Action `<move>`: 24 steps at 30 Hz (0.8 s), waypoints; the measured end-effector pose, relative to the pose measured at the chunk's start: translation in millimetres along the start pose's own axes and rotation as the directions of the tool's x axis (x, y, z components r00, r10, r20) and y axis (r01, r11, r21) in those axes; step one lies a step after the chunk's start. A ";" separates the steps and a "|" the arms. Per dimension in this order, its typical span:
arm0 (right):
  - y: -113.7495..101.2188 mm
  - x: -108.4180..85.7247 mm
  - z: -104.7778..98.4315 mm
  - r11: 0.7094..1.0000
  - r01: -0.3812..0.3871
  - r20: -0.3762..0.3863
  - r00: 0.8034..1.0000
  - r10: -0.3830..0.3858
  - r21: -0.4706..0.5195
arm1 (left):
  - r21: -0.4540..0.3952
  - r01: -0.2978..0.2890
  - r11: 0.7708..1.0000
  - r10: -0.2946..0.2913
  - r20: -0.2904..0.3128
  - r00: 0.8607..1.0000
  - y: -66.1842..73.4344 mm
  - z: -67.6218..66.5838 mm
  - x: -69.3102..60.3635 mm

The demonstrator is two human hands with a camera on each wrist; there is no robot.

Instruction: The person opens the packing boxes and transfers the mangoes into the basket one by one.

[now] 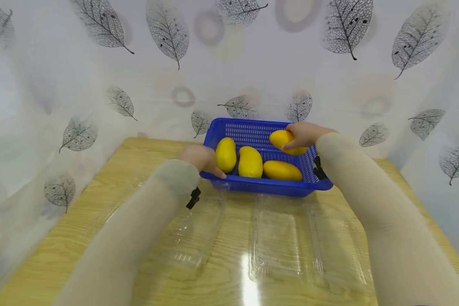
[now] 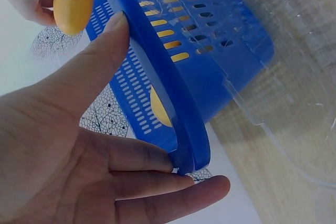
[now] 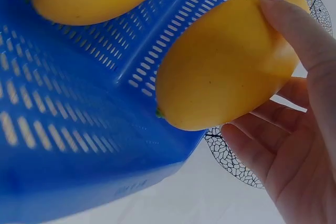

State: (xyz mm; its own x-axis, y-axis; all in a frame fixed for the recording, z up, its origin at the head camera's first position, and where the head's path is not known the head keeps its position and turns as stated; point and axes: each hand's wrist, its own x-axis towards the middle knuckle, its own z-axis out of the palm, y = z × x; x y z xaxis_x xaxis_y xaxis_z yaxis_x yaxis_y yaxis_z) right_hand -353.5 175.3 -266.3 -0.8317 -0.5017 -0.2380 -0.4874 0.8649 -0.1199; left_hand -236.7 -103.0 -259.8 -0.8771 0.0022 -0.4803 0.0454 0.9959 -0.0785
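A blue plastic basket [image 1: 260, 185] with slotted walls stands at the back of the table. Inside lie a yellow mango [image 1: 225, 155] at the left, another mango [image 1: 250, 162] beside it, and a third mango [image 1: 282, 171] along the front. My right hand [image 1: 306, 133] grips a fourth piece, a mango [image 3: 226, 66], raised over the basket's right side, thumb on top and fingers beneath. At the basket's left front corner rests my left hand [image 2: 79, 145]. Its thumb touches the rim, and the other fingers extend fairly straight beside the corner.
Clear plastic boxes lie on the wooden table in front of the basket: one container [image 1: 193, 233] at the left, another container [image 1: 277, 242] in the middle, a third piece [image 1: 338, 242] at the right. A leaf-print curtain [image 1: 252, 55] hangs behind.
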 end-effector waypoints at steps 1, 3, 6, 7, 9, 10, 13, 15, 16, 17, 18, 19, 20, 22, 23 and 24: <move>0.0 1.2 -0.3 1.000 -0.007 0.006 1.000 0.007 0.001 | -0.002 0.001 1.000 -0.001 0.000 1.000 0.6 0.1 0.2; -0.4 4.1 -0.7 1.000 -0.015 0.022 1.000 0.015 0.000 | 0.002 0.001 1.000 -0.001 0.005 1.000 1.6 0.2 1.4; -2.2 7.3 -0.2 1.000 -0.027 0.056 0.998 0.028 -0.016 | 0.016 -0.007 1.000 0.007 0.013 1.000 1.9 0.4 3.4; -2.8 7.9 0.2 0.999 -0.038 0.068 0.997 0.039 -0.015 | 0.021 -0.012 1.000 0.012 0.015 1.000 2.0 0.2 3.9; -3.9 8.1 1.5 0.998 -0.052 0.084 0.995 0.054 -0.021 | 0.027 -0.021 0.999 0.021 0.015 1.000 2.0 -0.2 4.3; -5.1 8.1 2.0 0.998 -0.062 0.094 0.993 0.064 -0.021 | 0.026 -0.022 0.999 0.021 0.014 1.000 1.7 -0.4 4.1; -5.3 10.2 5.9 0.995 -0.095 0.117 0.989 0.095 -0.008 | 0.023 -0.023 0.999 0.023 0.015 1.000 0.7 -0.9 3.1; -4.7 11.7 8.9 0.994 -0.106 0.127 0.986 0.106 -0.011 | 0.022 -0.022 1.000 0.021 0.016 1.000 0.3 -0.7 3.1; -3.6 13.1 10.8 0.994 -0.113 0.134 0.984 0.113 -0.011 | 0.020 -0.021 1.000 0.021 0.015 1.000 0.2 -0.6 2.8; -2.7 14.0 12.3 0.993 -0.115 0.139 0.983 0.116 -0.015 | 0.021 -0.023 1.000 0.023 0.014 1.000 -0.1 -0.4 2.7; -2.1 14.6 13.7 0.993 -0.116 0.141 0.983 0.117 -0.020 | 0.020 -0.023 1.000 0.023 0.013 1.000 -0.1 -0.3 2.8; -1.5 14.9 14.8 0.993 -0.119 0.143 0.982 0.121 -0.023 | 0.026 -0.023 0.999 0.023 0.005 1.000 0.4 -0.5 2.1; -1.3 14.9 15.6 0.992 -0.126 0.152 0.980 0.128 -0.025 | 0.026 -0.024 0.999 0.024 0.003 1.000 0.5 -0.6 1.8; -2.0 13.9 16.7 0.989 -0.143 0.166 0.975 0.146 -0.030 | 0.022 -0.023 0.999 0.023 0.001 1.000 1.0 -0.8 1.5; -2.5 13.2 17.1 0.987 -0.156 0.177 0.971 0.158 -0.029 | 0.021 -0.026 0.999 0.026 0.002 1.000 1.1 -1.0 1.6; -3.0 12.3 17.5 0.985 -0.167 0.183 0.968 0.170 -0.029 | 0.017 -0.026 1.000 0.026 0.005 1.000 1.3 -1.1 1.8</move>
State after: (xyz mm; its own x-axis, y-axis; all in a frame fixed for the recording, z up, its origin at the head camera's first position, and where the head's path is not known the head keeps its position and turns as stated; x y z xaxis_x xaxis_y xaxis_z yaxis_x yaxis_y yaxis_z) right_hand -357.6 166.8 -285.7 -0.8396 -0.3358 -0.4269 -0.3488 0.9359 -0.0502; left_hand -238.8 -101.6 -259.7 -0.8734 0.0279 -0.4862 0.0767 0.9938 -0.0808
